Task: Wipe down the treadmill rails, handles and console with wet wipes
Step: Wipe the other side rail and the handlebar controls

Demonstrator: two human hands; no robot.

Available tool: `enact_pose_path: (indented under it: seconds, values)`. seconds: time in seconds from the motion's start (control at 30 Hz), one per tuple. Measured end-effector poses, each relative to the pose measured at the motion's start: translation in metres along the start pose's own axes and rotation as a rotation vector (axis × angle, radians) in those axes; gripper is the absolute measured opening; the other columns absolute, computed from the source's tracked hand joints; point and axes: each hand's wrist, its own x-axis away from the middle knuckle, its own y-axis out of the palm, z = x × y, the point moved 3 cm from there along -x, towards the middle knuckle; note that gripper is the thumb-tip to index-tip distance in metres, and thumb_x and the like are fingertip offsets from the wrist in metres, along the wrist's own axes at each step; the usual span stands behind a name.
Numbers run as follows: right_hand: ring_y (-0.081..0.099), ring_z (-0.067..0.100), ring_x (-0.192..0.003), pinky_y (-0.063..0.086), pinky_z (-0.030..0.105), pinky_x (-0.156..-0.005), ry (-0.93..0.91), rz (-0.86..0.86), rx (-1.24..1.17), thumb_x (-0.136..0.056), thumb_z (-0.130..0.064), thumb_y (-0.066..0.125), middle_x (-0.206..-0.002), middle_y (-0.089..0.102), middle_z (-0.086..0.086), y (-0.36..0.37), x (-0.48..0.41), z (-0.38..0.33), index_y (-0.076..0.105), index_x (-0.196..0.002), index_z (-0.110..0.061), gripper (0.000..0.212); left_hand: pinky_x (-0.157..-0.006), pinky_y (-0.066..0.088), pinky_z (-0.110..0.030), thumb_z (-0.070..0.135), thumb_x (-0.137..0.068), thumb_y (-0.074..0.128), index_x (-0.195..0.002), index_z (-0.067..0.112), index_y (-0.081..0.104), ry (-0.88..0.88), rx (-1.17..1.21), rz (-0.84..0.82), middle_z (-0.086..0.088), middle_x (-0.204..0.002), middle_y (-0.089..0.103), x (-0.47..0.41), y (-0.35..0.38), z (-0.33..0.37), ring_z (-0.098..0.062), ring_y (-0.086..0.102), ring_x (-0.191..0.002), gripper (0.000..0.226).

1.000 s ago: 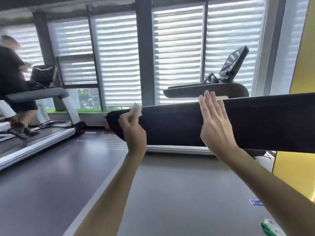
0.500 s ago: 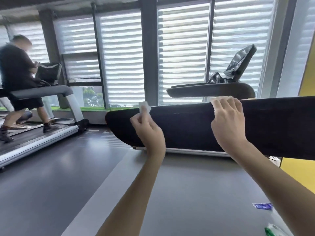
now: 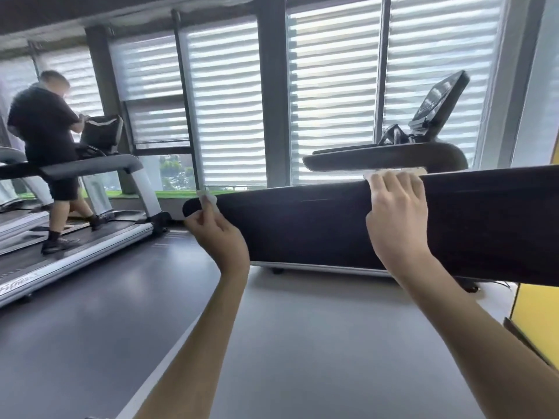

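Observation:
A wide black treadmill rail (image 3: 302, 225) crosses the view from the middle to the right edge. My left hand (image 3: 219, 237) pinches a small white wet wipe (image 3: 208, 201) against the rail's rounded left end. My right hand (image 3: 396, 216) grips the rail's top edge, fingers curled over it, with a strip of white wipe (image 3: 393, 173) under the fingertips. Behind the rail are the far handrail (image 3: 384, 157) and the tilted black console (image 3: 438, 99) of the same treadmill.
A person (image 3: 48, 146) walks on a second treadmill (image 3: 75, 246) at the left. Windows with blinds fill the back wall. Grey floor lies below my arms. A yellow panel (image 3: 535, 322) stands at the lower right.
My right hand went from flat against the rail's side to curled over its top edge. My left hand with the wipe slid back toward the rail's left tip. The view shifted left.

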Motion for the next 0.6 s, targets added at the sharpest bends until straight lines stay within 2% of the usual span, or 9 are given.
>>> enact_pose_path:
  seconds: [0.07, 0.2, 0.3, 0.43, 0.5, 0.6]
  values:
    - [0.059, 0.037, -0.084, 0.033, 0.039, -0.093, -0.005, 0.014, -0.001, -0.069, 0.006, 0.027, -0.086, 0.065, 0.017, 0.000, 0.000, 0.001, 0.065, -0.097, 0.003, 0.047, -0.083, 0.040, -0.010, -0.002, -0.096, 0.043, -0.135, -0.002, 0.049, 0.119, 0.048, -0.061, -0.008, -0.097, 0.037, 0.025, 0.014, 0.020, -0.010, 0.045, -0.082, 0.039]
    - [0.059, 0.037, -0.084, 0.034, 0.039, -0.093, -0.035, 0.036, -0.022, -0.070, 0.007, 0.026, -0.087, 0.064, 0.018, -0.001, 0.001, 0.006, 0.064, -0.098, 0.003, 0.047, -0.077, 0.041, -0.011, -0.008, -0.093, 0.049, -0.131, -0.006, 0.052, 0.391, 0.083, -0.281, -0.003, -0.092, 0.039, 0.070, 0.039, 0.062, -0.003, 0.039, -0.082, 0.038]
    - [0.060, 0.036, -0.085, 0.039, 0.040, -0.093, -0.047, 0.061, -0.039, -0.074, 0.008, 0.024, -0.088, 0.064, 0.018, -0.001, 0.004, 0.006, 0.064, -0.100, 0.004, 0.048, -0.078, 0.040, -0.008, -0.003, -0.093, 0.051, -0.128, -0.003, 0.057, 0.462, 0.065, -0.333, -0.003, -0.092, 0.041, 0.065, 0.038, 0.066, -0.004, 0.040, -0.083, 0.035]
    - [0.062, 0.037, -0.097, 0.040, 0.042, -0.100, -0.036, 0.030, -0.093, -0.080, 0.007, 0.026, -0.099, 0.066, 0.021, -0.002, 0.004, 0.006, 0.064, -0.107, 0.006, 0.047, -0.074, 0.039, -0.008, -0.003, -0.094, 0.052, -0.130, -0.002, 0.055, 0.358, -0.023, -0.291, -0.003, -0.093, 0.040, 0.046, 0.015, 0.035, -0.009, 0.043, -0.079, 0.035]
    - [0.060, 0.038, -0.105, 0.036, 0.044, -0.106, -0.011, -0.004, -0.107, -0.082, 0.009, 0.028, -0.107, 0.065, 0.023, -0.004, 0.007, 0.004, 0.063, -0.112, 0.008, 0.046, -0.076, 0.038, -0.007, -0.006, -0.094, 0.049, -0.130, -0.003, 0.054, 0.209, -0.076, -0.252, 0.003, -0.094, 0.038, 0.042, 0.003, 0.016, 0.000, 0.045, -0.082, 0.036]
    - [0.054, 0.039, -0.117, 0.030, 0.047, -0.112, 0.027, -0.050, -0.129, -0.088, 0.013, 0.017, -0.115, 0.063, 0.025, -0.008, 0.011, -0.001, 0.060, -0.118, 0.010, 0.052, -0.079, 0.038, -0.008, -0.003, -0.094, 0.047, -0.133, -0.001, 0.051, 0.067, -0.077, -0.254, 0.015, -0.102, 0.037, 0.044, -0.005, 0.016, 0.006, 0.046, -0.089, 0.039]
